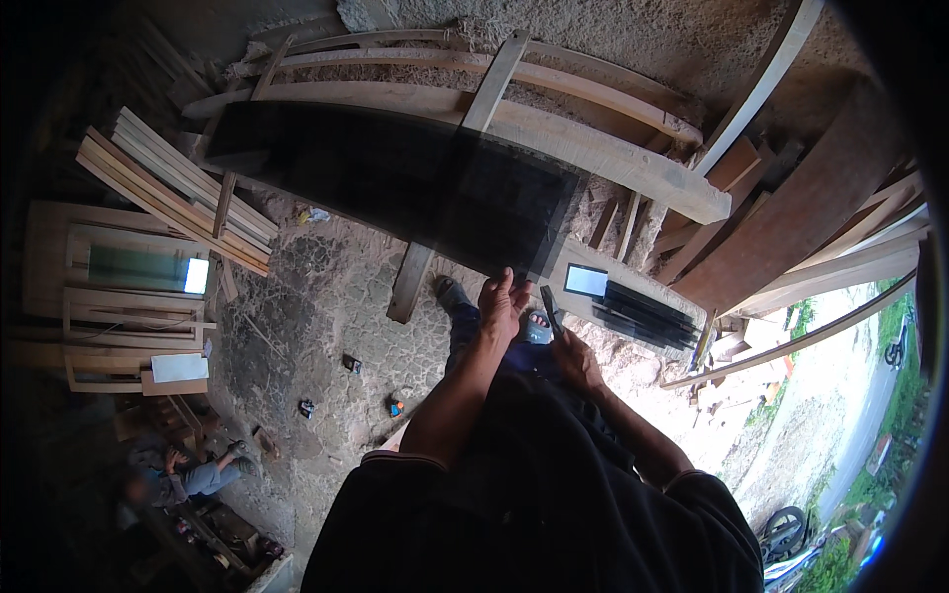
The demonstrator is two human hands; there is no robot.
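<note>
Here | left hand (502,305) near dark panel (386,173) edge | floor (321,321) stretches leftward

Sheet (395,178), wd beam (615,158), both matt

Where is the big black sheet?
In the head view, the black sheet stretches from upper left to the middle, just beyond the left hand and left of the black strips.

Cracked grey floor (321,292), rough wall (603,28).
</note>
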